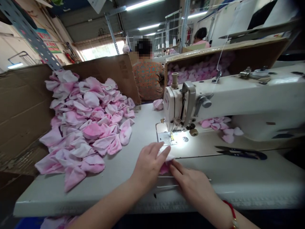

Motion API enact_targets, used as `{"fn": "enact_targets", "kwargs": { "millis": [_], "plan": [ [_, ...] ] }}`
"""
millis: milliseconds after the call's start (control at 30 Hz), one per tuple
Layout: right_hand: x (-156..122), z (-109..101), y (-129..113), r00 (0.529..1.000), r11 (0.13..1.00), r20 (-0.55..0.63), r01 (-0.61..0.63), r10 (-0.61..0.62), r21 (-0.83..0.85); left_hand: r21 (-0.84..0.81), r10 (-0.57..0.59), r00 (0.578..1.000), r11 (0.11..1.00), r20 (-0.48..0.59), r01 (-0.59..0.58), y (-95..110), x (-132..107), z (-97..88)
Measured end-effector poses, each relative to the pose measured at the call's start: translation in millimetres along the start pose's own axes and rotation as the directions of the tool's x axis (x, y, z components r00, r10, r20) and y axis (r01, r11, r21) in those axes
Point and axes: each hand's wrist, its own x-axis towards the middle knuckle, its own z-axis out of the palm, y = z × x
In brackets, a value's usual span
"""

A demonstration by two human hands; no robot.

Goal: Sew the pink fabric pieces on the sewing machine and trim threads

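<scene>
1. At the left, a big heap of soft pink-and-white cloth pieces [88, 117] sat beside brown cardboard walls [21, 108].
2. The bare left hand [149, 162] had its fingers a little apart, touching one small pink-and-white cloth piece [170, 157].
3. That small piece was between both hands, on the flat white table [119, 168].
4. The bare right hand [194, 183] touched its edge, fingers close together. I could not tell if either hand pinched it.
5. A white metal sewing machine [228, 95] stood behind, its light on.
6. Dark pointed snips [245, 153] lay farthest right.
</scene>
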Motion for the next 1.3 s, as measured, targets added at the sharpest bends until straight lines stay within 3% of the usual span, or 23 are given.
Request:
{"fn": "enact_targets", "kwargs": {
  "millis": [100, 167, 367, 567, 767, 867, 1033, 1300],
  "plan": [
    [-1, -1, 9, 0.998, 0.998, 0.035, 0.048, -0.049, 0.029, -0.018, -0.044, 0.978, 0.999, 0.203, 0.049, -7, 26, -0.6],
    [-4, -2, 15, 0.997, 0.996, 0.028, 0.074, -0.075, 0.057, -0.007, -0.094, 0.961, 0.995, 0.259, 0.099, -10, 39, 2.9],
    [-6, 1, 14, 1.000, 0.992, -0.013, -0.003, 0.004, 0.123, 0.060, -0.079, 0.962, 0.996, 0.261, 0.066, -2, 50, 6.2],
    [2, 5, -2, 0.999, 0.990, 0.040, -0.029, 0.024, 0.134, 0.177, 0.034, 0.978, 0.982, 0.205, -0.072, 19, 53, 1.6],
    [-2, 5, -1, 0.999, 0.997, -0.050, 0.025, -0.021, 0.070, 0.313, -0.047, 0.966, 0.949, 0.256, -0.037, 11, 57, 19.1],
    [1, 2, 5, 0.993, 0.992, -0.116, 0.037, -0.023, 0.121, 0.260, -0.048, 0.961, 0.965, 0.274, -0.025, 3, 55, 24.1],
    [6, 4, 11, 0.990, 0.990, -0.127, -0.040, 0.057, 0.134, 0.144, -0.097, 0.956, 0.988, 0.277, 0.058, -6, 56, 31.2],
    [-8, 28, 17, 0.983, 0.995, -0.171, 0.075, -0.062, 0.066, 0.098, -0.121, 0.961, 0.990, 0.250, 0.100, 3, 49, 33.8]
  ]
}}
